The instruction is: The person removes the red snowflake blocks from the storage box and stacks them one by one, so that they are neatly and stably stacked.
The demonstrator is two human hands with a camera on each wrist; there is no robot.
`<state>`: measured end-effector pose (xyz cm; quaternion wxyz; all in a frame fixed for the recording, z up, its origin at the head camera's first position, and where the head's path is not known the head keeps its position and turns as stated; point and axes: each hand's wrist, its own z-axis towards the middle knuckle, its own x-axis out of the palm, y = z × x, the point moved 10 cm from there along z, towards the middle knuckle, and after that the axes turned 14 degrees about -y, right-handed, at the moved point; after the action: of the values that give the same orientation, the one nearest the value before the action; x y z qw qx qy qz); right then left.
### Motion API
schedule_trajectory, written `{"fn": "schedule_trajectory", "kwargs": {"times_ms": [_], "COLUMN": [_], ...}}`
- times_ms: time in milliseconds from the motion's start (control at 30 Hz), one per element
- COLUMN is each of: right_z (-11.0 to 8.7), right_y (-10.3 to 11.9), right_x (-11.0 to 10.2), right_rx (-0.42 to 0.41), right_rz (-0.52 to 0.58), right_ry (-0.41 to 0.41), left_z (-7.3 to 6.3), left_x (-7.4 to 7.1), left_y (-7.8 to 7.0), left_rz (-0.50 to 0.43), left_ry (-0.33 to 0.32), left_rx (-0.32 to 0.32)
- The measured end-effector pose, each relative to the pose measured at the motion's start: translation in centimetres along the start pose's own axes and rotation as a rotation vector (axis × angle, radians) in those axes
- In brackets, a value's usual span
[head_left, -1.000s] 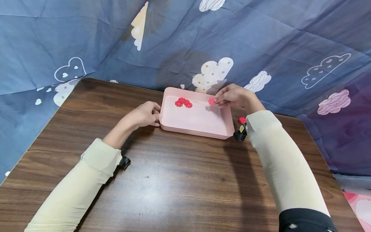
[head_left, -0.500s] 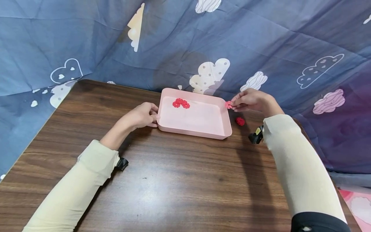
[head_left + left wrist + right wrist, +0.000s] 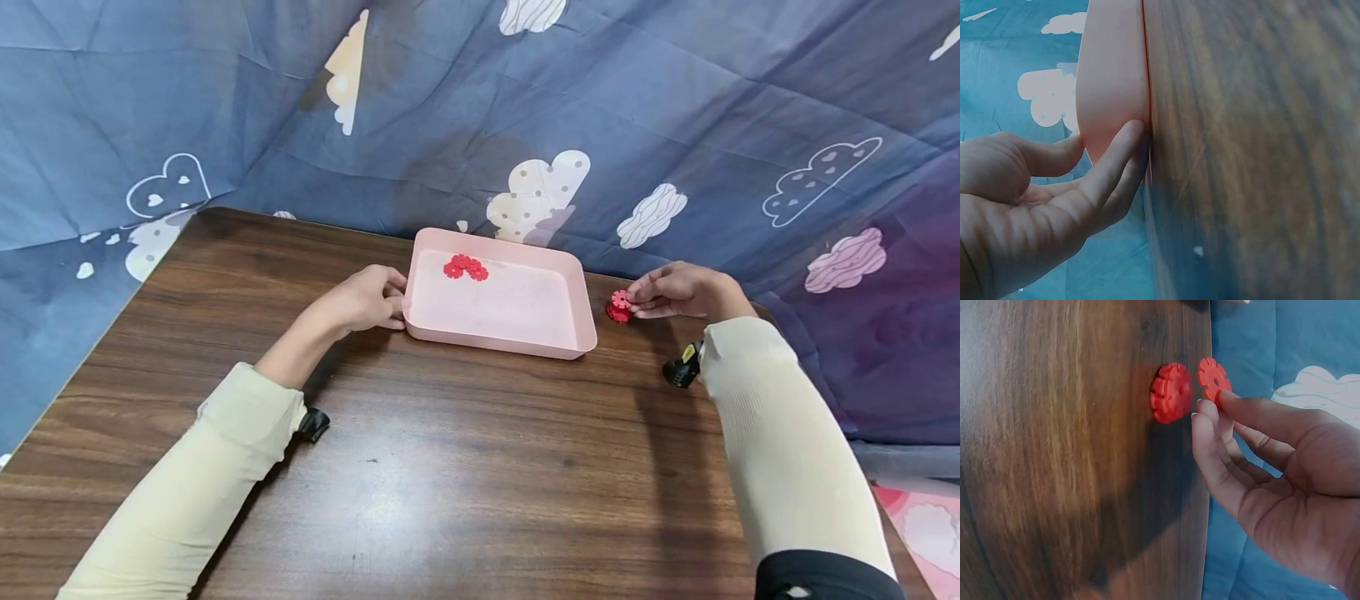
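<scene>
A shallow pink tray (image 3: 495, 308) lies on the wooden table, and my left hand (image 3: 367, 298) holds its left end. In the left wrist view, the thumb is at the tray's rim and the fingertips (image 3: 1130, 128) touch its outer wall low down. Right of the tray, my right hand (image 3: 678, 292) pinches a flat red notched disc (image 3: 1213, 378) with a hole in its middle. That disc is tilted just above a short stack of similar red discs (image 3: 1171, 394) on the table, apart from it. Several more red notched discs (image 3: 465, 267) overlap inside the tray, towards its back left.
A dark brown wooden table (image 3: 450, 467) carries everything. Behind its far edge hangs a blue cloth (image 3: 435, 100) printed with clouds, close to the tray's back wall and my right hand.
With the red disc in its fingers, my right hand has moved from over the tray to the right and down to the stack. My left hand stays at the tray.
</scene>
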<state>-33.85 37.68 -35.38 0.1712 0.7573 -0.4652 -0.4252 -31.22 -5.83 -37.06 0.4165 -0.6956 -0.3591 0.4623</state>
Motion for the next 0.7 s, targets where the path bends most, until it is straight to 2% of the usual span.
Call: {"fn": "schedule_trajectory", "kwargs": {"times_ms": [267, 700], "right_z": [0.29, 0.59], "right_y": [-0.8, -1.13], "right_x": [0.05, 0.32], "right_rx": [0.006, 0.007], "right_rz": [-0.006, -0.026], "right_ry": [0.016, -0.007], "left_z": [-0.17, 0.03], "left_x": [-0.03, -0.14], "left_y": [-0.12, 0.0], "left_rz": [0.0, 0.0], "left_ry": [0.001, -0.007], "left_rx": [-0.003, 0.003]}}
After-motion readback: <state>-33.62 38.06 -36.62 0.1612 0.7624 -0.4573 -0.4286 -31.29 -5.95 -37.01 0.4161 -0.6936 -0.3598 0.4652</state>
